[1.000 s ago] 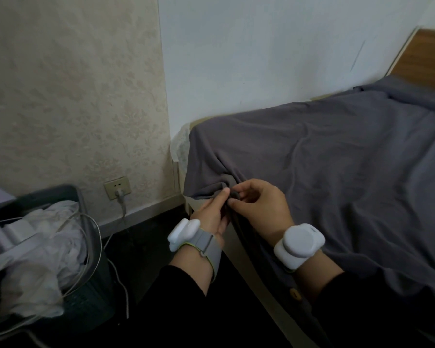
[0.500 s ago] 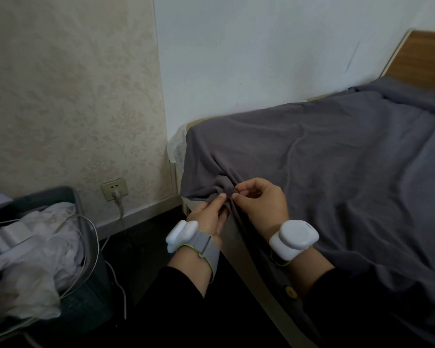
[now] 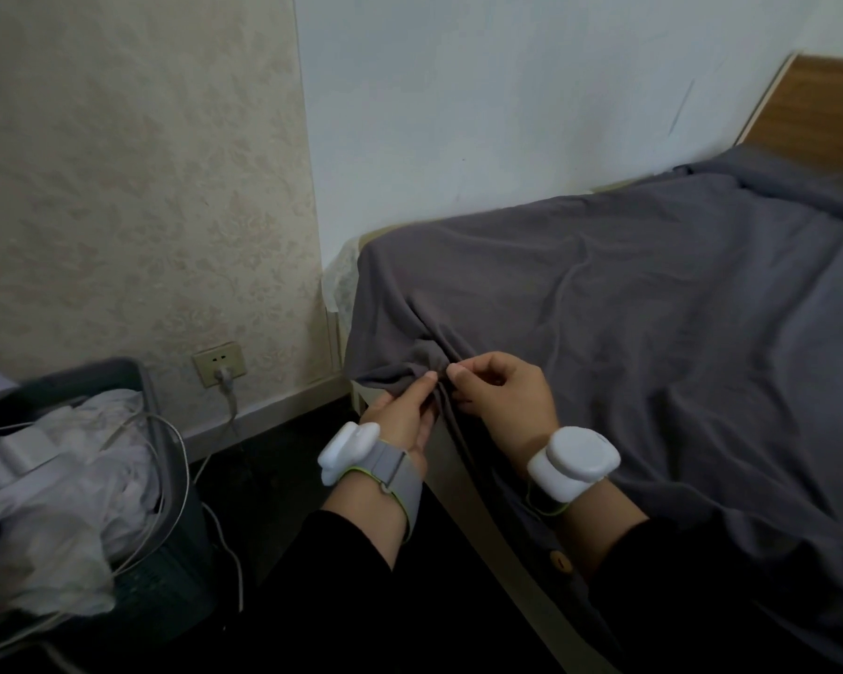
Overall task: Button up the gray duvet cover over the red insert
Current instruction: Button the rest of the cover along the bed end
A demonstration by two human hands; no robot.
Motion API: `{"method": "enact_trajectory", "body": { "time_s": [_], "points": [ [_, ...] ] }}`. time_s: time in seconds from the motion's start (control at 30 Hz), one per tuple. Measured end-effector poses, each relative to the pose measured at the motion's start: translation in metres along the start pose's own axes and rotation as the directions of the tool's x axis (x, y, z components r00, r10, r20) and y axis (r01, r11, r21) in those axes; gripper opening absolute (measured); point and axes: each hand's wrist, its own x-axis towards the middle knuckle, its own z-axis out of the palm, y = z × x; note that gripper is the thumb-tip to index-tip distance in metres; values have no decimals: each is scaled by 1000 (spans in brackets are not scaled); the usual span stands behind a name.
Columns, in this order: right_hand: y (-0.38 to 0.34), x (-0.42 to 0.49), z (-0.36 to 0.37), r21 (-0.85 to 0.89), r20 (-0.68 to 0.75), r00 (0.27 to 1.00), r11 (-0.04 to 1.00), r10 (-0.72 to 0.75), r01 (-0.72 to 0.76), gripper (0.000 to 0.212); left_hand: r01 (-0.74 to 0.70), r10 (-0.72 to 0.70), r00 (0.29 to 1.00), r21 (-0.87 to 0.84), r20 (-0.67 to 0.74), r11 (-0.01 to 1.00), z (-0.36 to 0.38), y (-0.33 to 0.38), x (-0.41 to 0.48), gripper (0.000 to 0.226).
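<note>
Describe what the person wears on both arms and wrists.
The left sleeve and right sleeve are black. By the left hand, the wrist carries a white rounded pod on a gray strap edged lime green. By the right hand, the wrist carries a white rounded-square pod with lime-green trim. No gloves.
</note>
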Motion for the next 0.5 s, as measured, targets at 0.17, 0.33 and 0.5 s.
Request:
{"method": "enact_trajectory", "body": {
  "time_s": [0.17,0.33,0.5],
  "points": [
    [-1,3,1,122,62,989,982,136,-143,15,-1,0,999,23,43,1000,-1,0,1,29],
    [-8,1,0,265,137,958,923,251,-279,17,-38,35,999,67,37,997,-2,-5,6,24],
    [-9,-3,5,359,180,929,858,323,-367,19,-47,49,999,117,-15,992,-8,-10,12,35]
  ]
}}
